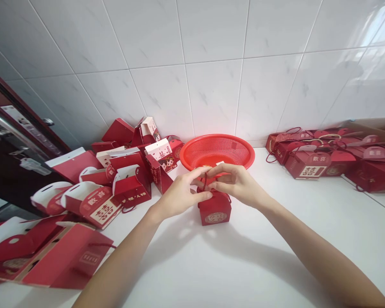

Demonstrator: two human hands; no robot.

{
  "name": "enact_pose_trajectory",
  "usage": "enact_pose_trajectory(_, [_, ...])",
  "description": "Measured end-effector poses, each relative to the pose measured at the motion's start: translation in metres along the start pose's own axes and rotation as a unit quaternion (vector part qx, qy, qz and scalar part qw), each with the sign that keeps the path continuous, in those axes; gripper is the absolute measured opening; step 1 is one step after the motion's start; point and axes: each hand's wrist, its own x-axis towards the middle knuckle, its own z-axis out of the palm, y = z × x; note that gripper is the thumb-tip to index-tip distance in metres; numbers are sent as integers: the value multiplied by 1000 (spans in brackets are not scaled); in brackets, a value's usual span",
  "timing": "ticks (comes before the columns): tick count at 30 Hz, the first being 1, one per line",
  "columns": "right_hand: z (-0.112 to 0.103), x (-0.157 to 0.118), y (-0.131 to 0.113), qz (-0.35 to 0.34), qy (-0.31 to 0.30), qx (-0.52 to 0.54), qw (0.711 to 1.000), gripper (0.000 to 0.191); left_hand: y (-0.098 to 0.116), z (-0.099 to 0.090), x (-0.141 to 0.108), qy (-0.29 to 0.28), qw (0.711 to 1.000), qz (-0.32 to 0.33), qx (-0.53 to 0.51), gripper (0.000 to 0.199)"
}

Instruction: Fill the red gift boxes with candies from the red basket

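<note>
Centre of frame | box (215, 209) upright on surface (192, 265), seemingly keeping its cord (205, 181) reachable on top | left hand (181, 188), right hand (239, 182) part-curled at cord; firm grip: cannot tell | basket (249, 159) just behind, likely for reach

Just under the fingers (226, 187), the small red gabled box (214, 210) looks like smooth, printed paperboard with a satin face, and the thin dark red cord (205, 182) between them seems twisted textile. Directly beyond them, the round red mesh basket (248, 156) is shiny plastic. To their left, the folded red boxes (133, 188) show satin card outside and matt white paper inside. Below them, the white bench (276, 214) is smooth; beyond, the grey-veined white wall tiles (214, 94) are glossy, reflecting light at far right.
</note>
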Motion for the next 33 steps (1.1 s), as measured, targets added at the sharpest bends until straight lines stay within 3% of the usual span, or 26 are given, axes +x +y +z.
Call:
enact_pose_trajectory(2, [1,-2,-3,2,4,13,1000,16,1,2,-1,0,1000,17,15,53])
enact_pose_trajectory(9, [8,-11,-8,-38,12,-87,995,25,5,5,-5,-18,999,26,29,52])
enact_pose_trajectory(14, [11,-16,-18,-23,-35,15,999,27,8,6,-9,-39,999,33,-8,55])
enact_pose_trajectory(18, [7,-17,-23,4,-34,98,995,28,9,5,-10,-35,999,26,-20,60])
enact_pose_trajectory(21, [0,-17,-26,-13,-24,125,992,30,8,4,-9,-11,998,55,-14,59])
enact_pose_trajectory(26, [-12,-19,-36,-55,17,94,994,36,4,4,-5,77,991,103,-31,60])
enact_pose_trajectory(30, [-24,-22,-48,-83,57,64,993,36,-1,3,1,131,984,90,-79,59])
enact_pose_trajectory(33, [-37,-24,-55,-104,90,57,989,35,-8,4,9,135,981,66,-120,48])
